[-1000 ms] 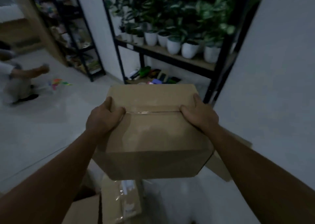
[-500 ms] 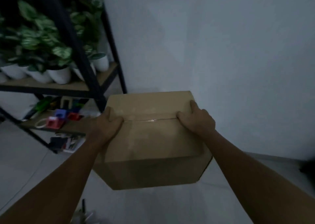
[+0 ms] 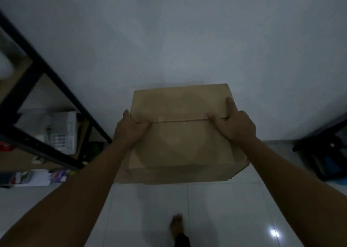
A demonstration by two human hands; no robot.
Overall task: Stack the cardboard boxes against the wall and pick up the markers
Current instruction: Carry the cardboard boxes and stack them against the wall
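Observation:
I hold a closed brown cardboard box [image 3: 181, 139] in front of me, above the white tiled floor and close to the pale wall [image 3: 187, 40]. My left hand [image 3: 129, 129] grips its left top edge, with the thumb at the flap seam. On the right top edge, my right hand [image 3: 233, 123] grips the same way. No markers are in view.
A black metal shelf rack [image 3: 37, 74] with white packets and clutter stands at the left. A dark rack or bin [image 3: 323, 153] sits low at the right. My bare foot [image 3: 177, 228] is on the glossy floor tiles [image 3: 216, 209] below the box.
My view swung right, from the plant shelf to the bare wall. The box stayed in both hands and now hangs nearer the wall; the plants and floor boxes have left view.

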